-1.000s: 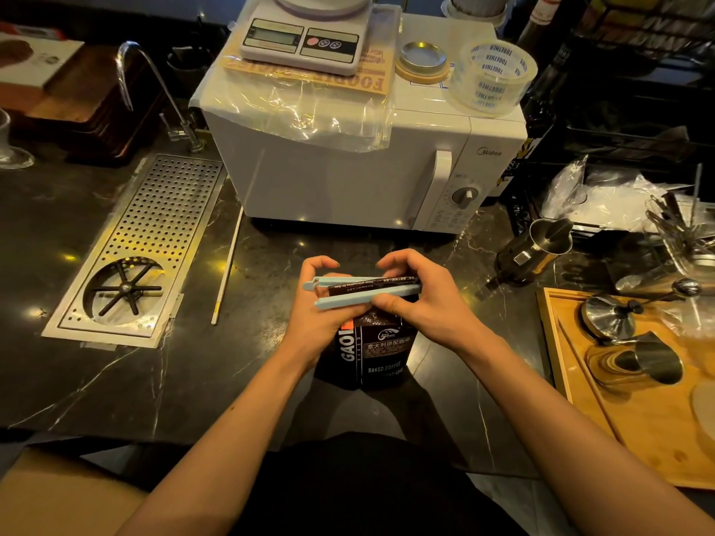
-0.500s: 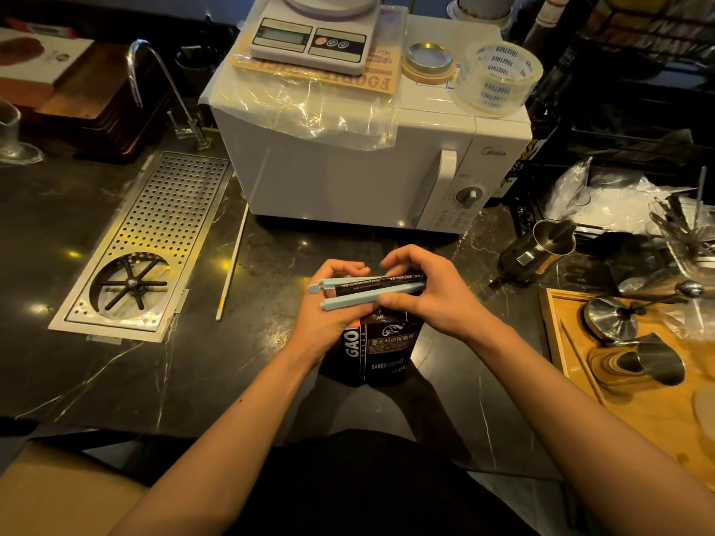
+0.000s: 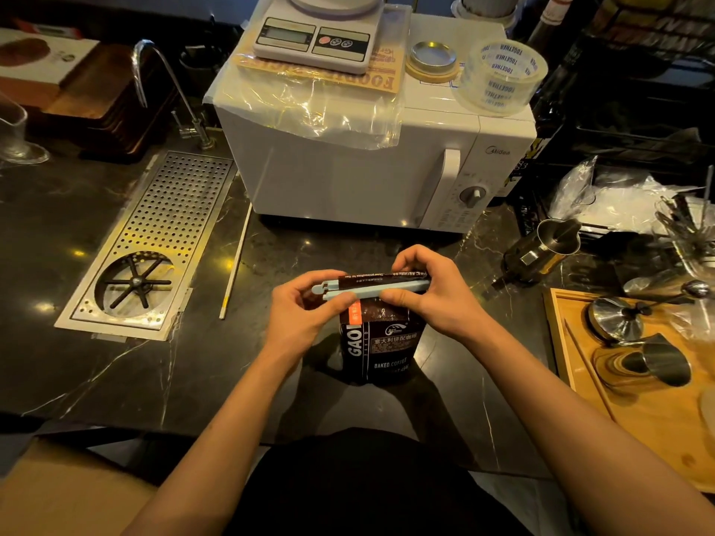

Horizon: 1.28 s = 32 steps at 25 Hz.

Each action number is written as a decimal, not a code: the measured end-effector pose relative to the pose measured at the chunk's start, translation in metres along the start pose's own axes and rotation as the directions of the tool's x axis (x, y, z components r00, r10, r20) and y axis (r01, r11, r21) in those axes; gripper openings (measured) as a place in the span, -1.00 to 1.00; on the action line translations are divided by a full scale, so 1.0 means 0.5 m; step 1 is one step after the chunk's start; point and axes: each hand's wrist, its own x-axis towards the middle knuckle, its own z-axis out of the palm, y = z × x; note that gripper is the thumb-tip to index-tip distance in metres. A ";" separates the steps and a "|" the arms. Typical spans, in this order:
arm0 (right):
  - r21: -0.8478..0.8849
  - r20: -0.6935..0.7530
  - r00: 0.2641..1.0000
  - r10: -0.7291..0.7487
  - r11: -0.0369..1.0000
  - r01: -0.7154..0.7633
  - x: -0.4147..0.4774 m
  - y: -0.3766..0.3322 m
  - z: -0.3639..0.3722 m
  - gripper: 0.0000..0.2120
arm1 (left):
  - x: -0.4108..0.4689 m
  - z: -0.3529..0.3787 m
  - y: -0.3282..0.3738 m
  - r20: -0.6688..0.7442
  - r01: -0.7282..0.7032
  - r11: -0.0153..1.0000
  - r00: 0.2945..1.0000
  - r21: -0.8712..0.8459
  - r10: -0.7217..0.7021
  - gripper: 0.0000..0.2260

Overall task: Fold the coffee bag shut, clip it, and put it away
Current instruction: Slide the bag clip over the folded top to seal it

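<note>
A dark coffee bag [image 3: 381,342] with white lettering stands upright on the black marble counter [image 3: 116,373] in front of me. Its folded top lies between the two bars of a long pale blue clip [image 3: 371,290]. My left hand [image 3: 305,311] pinches the clip's left end, where the two bars still stand slightly apart. My right hand [image 3: 433,292] grips the clip's right end and the bag's top, thumb in front and fingers curled over the back.
A white microwave [image 3: 367,164] stands just behind the bag, with a kitchen scale [image 3: 317,36] and a tape roll [image 3: 503,75] on top. A perforated steel rinser tray [image 3: 154,241] lies left, a metal pitcher [image 3: 541,249] and a wooden tray [image 3: 638,412] with steel tools lie right.
Both hands have stayed on the clip and bag top. The bag sits slightly lower and nearer in view as the camera shifted; the clip's bars look a little closer together.
</note>
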 end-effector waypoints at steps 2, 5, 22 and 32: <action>-0.011 -0.015 1.000 0.007 1.000 -0.007 -0.004 0.000 0.002 -0.73 | 0.001 -0.004 0.005 0.010 -0.025 0.997 1.000 0.068 0.024 -0.73; -0.006 -0.040 0.999 0.017 1.000 -0.018 -0.009 -0.001 0.004 -0.74 | 0.002 -0.002 0.014 0.005 -0.056 0.988 0.998 0.147 0.056 -0.76; 0.233 -0.154 0.983 0.100 0.971 -0.063 -0.063 0.015 -0.006 -0.85 | -0.005 0.005 0.000 0.076 -0.145 0.972 0.988 0.186 0.132 -0.64; 0.284 -0.253 0.960 0.122 0.958 -0.047 -0.069 0.015 0.014 -0.83 | -0.013 0.030 -0.038 0.124 0.132 0.991 0.984 -0.015 -0.129 -0.75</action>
